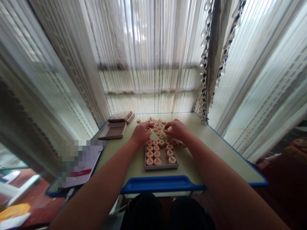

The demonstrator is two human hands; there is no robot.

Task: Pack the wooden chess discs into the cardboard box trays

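A shallow open box (163, 166) stands on the table in front of me, holding rows of round wooden Chinese chess pieces with red and dark characters. Its middle shows bare floor between the left columns and the right column. Over the box's far left corner, my left hand (142, 133) has its fingers curled round a chess piece, only partly visible. My right hand (177, 129) is beyond the far right corner, thumb and fingers closed on another piece (169, 128). Between and beyond the hands lie several loose chess pieces (156, 124). More pieces (179, 145) lie right of the box, partly behind my right forearm.
The box lid (112, 136) lies upturned at the table's left, in front of a folded brown item (121, 116). A purple, partly pixelated flat object (83, 166) rests on the left edge. The table (216, 159) has a blue rim and tray; curtains (153, 80) hang behind.
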